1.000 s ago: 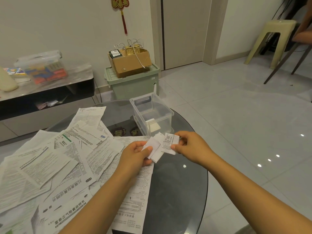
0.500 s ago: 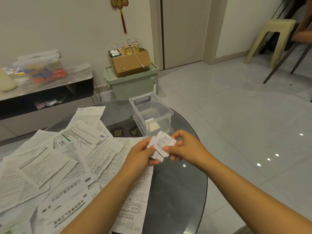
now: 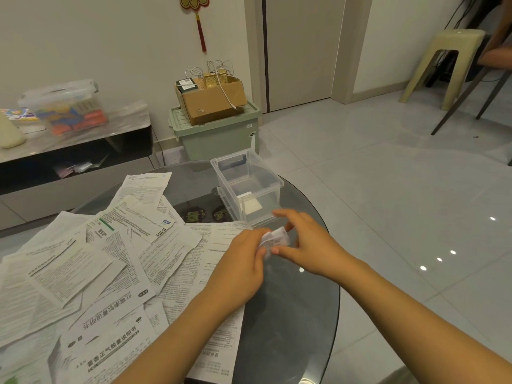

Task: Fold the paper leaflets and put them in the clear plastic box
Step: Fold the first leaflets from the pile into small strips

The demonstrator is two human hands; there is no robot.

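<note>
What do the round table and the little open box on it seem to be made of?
The round table looks like dark tinted glass, glossy: it mirrors ceiling lights, and ornaments show through it. The open box looks like clear, smooth hard plastic: a white folded paper inside shows through its walls.

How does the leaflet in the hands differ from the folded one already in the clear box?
The held leaflet is pinched between left hand and right hand, above the glass table; the boxed leaflet lies flat on the floor of the clear box. The held one shows print, the boxed one looks blank. Both are small folded white paper.
</note>
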